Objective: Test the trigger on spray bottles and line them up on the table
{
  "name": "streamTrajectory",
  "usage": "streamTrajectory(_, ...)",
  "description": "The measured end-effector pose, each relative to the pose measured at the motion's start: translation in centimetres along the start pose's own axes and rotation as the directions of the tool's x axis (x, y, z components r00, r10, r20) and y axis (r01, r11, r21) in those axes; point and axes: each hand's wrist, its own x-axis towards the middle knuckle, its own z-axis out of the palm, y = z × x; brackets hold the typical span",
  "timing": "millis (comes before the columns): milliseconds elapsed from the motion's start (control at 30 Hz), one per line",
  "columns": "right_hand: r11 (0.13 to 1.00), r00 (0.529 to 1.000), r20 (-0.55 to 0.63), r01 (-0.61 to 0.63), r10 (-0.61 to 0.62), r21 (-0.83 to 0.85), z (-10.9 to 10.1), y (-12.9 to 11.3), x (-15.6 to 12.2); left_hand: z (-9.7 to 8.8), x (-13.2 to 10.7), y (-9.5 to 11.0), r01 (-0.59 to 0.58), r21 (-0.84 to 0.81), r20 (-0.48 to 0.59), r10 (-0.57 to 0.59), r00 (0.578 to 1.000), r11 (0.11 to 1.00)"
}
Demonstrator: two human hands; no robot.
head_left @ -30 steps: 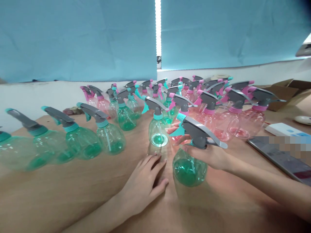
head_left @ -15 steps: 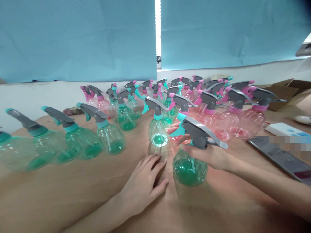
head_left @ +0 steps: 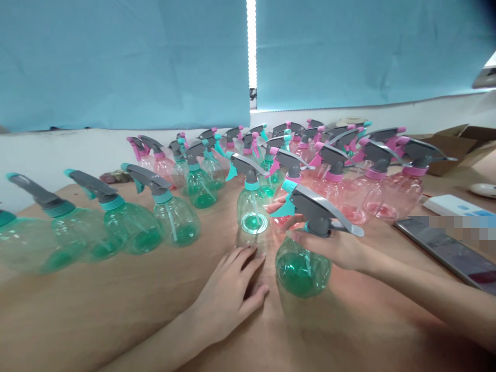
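Observation:
My right hand is wrapped round the neck of a green spray bottle, which stands upright with green liquid in its lower part. Its grey trigger head, with a turquoise nozzle, points to the left. My left hand lies flat on the wooden table with its fingers out, just left of that bottle and holding nothing. Just beyond both hands stands another green spray bottle. Pink spray bottles crowd behind the right hand.
A row of green spray bottles stands at the left. Several pink and green ones fill the back. On the right lie a phone, a white box and a white mouse, with an open cardboard box behind them.

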Motion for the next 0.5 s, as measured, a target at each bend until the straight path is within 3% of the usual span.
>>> streamTrajectory(500, 0.994, 0.993, 0.024, -0.112, 0.112, -0.010, -0.29, -0.39, -0.08, -0.29, 0.13, 0.14, 0.004, 0.001, 0.012, -0.004, 1.000, 1.000)
